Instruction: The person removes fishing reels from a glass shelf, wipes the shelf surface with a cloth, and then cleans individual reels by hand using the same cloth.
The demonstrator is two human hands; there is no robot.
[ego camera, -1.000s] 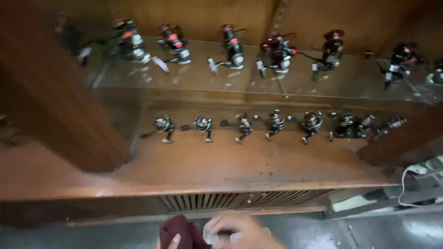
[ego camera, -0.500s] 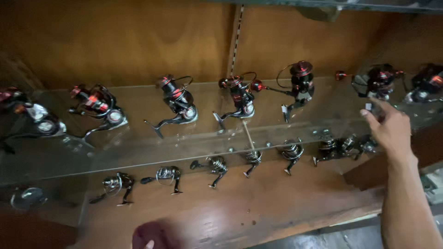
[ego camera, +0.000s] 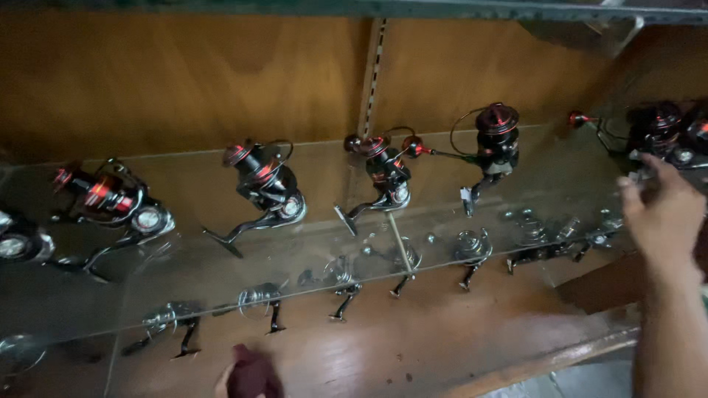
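**Hand raised to the rightmost reel on a glass shelf**

Reels in black and red stand in a row on a glass shelf set against a brown wooden back wall. At the far left one reel lies tilted, its spool toward the left edge, with part of another just beside it at the frame's border. Next along, a second reel leans on its foot and handle, then a third reel stands right by the slotted metal upright that runs down the wall. Further right, an upright reel stands alone with its spool on top.

Low at the bottom edge, the left hand shows only in part; it seems wrapped around a dark red cloth, though the fingers are mostly cut off, so the grip cannot be told for sure. Beneath the glass, smaller silver and black reels stand in a line on a wooden shelf.

At the right, the right hand is lifted with its fingers loosely spread, pinching nothing. Its fingertips are at, perhaps touching, the rightmost reel, which sits at the far end of the glass shelf, partly dark and blurred.
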